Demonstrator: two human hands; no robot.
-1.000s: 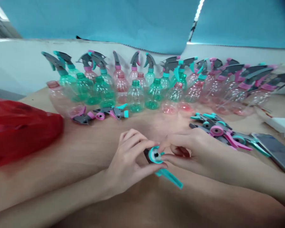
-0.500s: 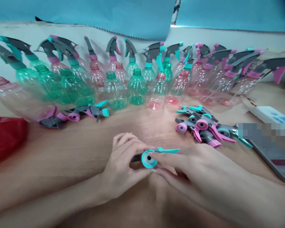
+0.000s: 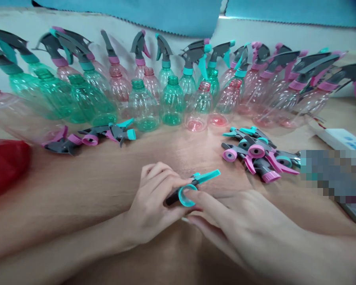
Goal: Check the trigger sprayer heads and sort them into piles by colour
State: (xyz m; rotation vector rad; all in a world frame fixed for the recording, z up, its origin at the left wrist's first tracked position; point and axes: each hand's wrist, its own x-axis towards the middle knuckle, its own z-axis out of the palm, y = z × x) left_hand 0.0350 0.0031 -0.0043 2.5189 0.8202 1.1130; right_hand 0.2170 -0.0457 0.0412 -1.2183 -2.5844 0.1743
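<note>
The trigger (image 3: 208, 177) swings toward the desk's (image 3: 91, 178) far-right corner; my left grip (image 3: 154, 198) clamps the sprayer (image 3: 173, 198), parted right grip (image 3: 237, 221) touches collar (image 3: 186, 202).

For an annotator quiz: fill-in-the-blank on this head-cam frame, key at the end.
1. The trigger sprayer head is gripped by the ____ hand.
2. The right hand has its ____ finger at the sprayer head's turquoise collar.
3. The spray bottles are tinted green or ____.
4. The plastic bag at the picture's left edge is ____.

Missing words: left; index; pink; red.
</note>
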